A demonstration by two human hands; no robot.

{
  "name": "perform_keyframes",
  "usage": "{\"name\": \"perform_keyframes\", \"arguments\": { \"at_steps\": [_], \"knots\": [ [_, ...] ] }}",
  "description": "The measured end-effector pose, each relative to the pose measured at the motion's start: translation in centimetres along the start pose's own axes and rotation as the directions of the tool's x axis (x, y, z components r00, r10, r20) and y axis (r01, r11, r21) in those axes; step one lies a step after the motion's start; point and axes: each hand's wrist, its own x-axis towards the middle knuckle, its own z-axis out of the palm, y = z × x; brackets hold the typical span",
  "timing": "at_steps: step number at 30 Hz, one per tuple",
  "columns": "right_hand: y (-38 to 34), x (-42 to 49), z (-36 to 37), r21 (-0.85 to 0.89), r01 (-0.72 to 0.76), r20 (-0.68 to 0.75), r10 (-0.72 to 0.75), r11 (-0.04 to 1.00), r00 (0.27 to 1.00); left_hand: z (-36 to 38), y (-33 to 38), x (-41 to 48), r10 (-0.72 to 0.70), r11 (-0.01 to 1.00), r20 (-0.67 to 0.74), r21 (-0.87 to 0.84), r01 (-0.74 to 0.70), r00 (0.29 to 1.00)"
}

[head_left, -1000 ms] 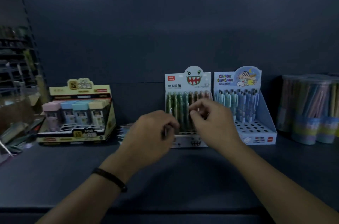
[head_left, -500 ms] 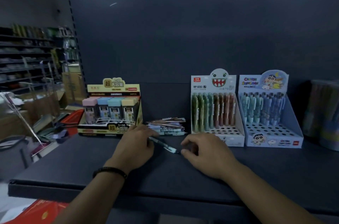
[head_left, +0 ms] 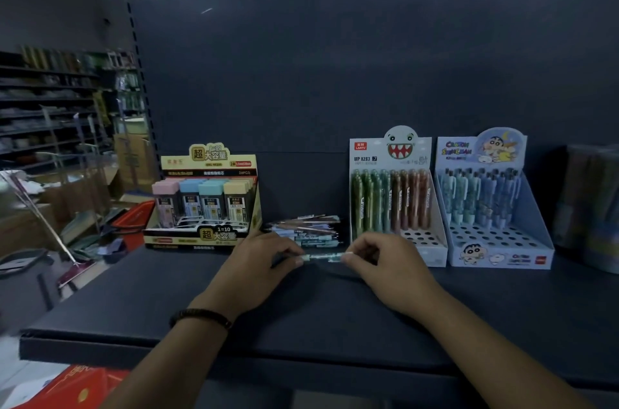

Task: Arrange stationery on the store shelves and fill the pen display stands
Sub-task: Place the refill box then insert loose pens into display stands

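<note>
A light teal pen (head_left: pixel 323 256) lies level just above the dark shelf (head_left: pixel 335 318), held at both ends. My left hand (head_left: pixel 258 268) pinches its left end and my right hand (head_left: pixel 385 269) pinches its right end. Behind them a heap of loose pens (head_left: pixel 306 229) lies on the shelf. To the right stands the white monster-face pen stand (head_left: pixel 398 197) with green and brown pens and bare holes in front. Beside it is the blue cartoon pen stand (head_left: pixel 485 204), also part filled.
A yellow display box of pencil-lead cases (head_left: pixel 206 200) stands at the left of the shelf. Clear tubs of pencils (head_left: pixel 589 207) stand at the far right. A red crate (head_left: pixel 134 217) and a mop (head_left: pixel 50 227) are on the floor to the left.
Both hands came down from the monster-face stand to the shelf. A teal pen is now lifted and held level between them. The view has shifted left.
</note>
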Motion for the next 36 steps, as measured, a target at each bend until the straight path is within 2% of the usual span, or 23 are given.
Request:
{"name": "perform_keyframes", "arguments": {
  "at_steps": [4, 9, 14, 16, 20, 26, 29, 33, 36],
  "knots": [
    [-0.1, -0.1, -0.6, 0.238, -0.043, -0.082, 0.065, 0.97, 0.995, -0.1, 0.1, 0.2, -0.004, 1.0, 0.021, -0.01, 0.005, 1.0],
    [-0.6, -0.1, -1.2, 0.44, -0.03, -0.145, 0.104, 0.897, 0.984, -0.2, 1.7, 0.8, 0.027, 0.999, 0.003, -0.046, -0.026, 1.0],
    [-0.1, 0.0, -3.8, 0.621, -0.001, -0.262, 0.209, 0.784, 0.942, 0.9, 7.1, 2.8, 0.107, 0.986, -0.016, -0.13, -0.108, 0.994],
    [0.3, -0.1, -5.6, 0.642, 0.036, -0.318, 0.224, 0.766, 0.921, 1.8, 9.7, 3.9, 0.095, 0.978, -0.039, -0.184, -0.101, 0.995],
    [1.9, -0.3, -9.5, 0.551, 0.129, -0.462, 0.173, 0.824, 0.87, 3.6, 14.1, 6.1, 0.083, 0.952, -0.033, -0.295, -0.089, 0.996],
    [5.1, 1.5, -14.2, 0.426, 0.195, -0.568, 0.093, 0.883, 0.818, 6.3, 18.5, 9.7, 0.048, 0.939, -0.081, -0.335, -0.073, 0.996],
    [7.0, 2.9, -15.9, 0.335, 0.208, -0.613, 0.045, 0.919, 0.789, 7.7, 19.7, 11.2, 0.074, 0.967, -0.09, -0.237, -0.094, 0.993],
    [9.3, 4.8, -16.7, 0.128, 0.188, -0.657, -0.059, 0.974, 0.751, 10.1, 19.6, 11.7, 0.242, 0.97, -0.17, 0.008, -0.245, 0.955],
    [10.4, 5.3, -15.8, 0.037, 0.192, -0.651, -0.122, 0.981, 0.749, 11.6, 19.0, 11.0, 0.311, 0.945, -0.159, 0.159, -0.287, 0.937]
  ]
}}
